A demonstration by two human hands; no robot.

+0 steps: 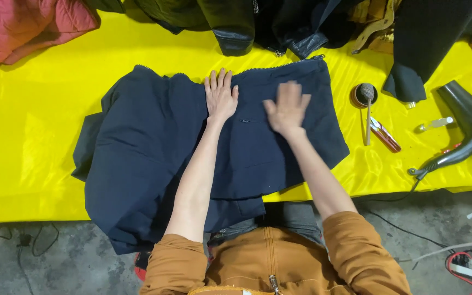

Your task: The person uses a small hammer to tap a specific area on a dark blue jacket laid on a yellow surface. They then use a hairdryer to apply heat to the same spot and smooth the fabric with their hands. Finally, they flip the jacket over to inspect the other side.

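Navy garment: a dark blue jacket (154,158) lies spread on the yellow sheet-covered table (34,136), zip edge along the far side, lower hem hanging over the near table edge toward the person.
Left hand: the left hand (220,98) rests palm-down on the cloth near the zip edge, fingers (218,80) straight and held together, thumb slightly out, gripping nothing.
Right hand: the right hand (287,108) lies flat just beside the left, fingers (289,90) loosely spread; it is blurred, which suggests a sweeping stroke. It clamps nothing.
Cloth under the fingers: smooth between the two palms; a small dark mark or fastener sits between the wrists, detail too small to tell.
Cloth left of the left fingers: folds and a doubled layer remain, with a ridge running toward the near edge.
Step in hand, as judged: pressing and flattening the upper panel.
Recommended practice: keep one palm anchored while the other strokes outward from it, toward the free edge; work from the zip line down, so creases are pushed off rather than trapped.
Hazards right of the right fingers: a small round tin with a brush (366,95), a red-handled tool (384,134) and a black hair dryer (468,128) lie near; outward strokes should stop short of them.
Far of the fingertips: dark jackets (236,22) are piled, apart from the navy one.
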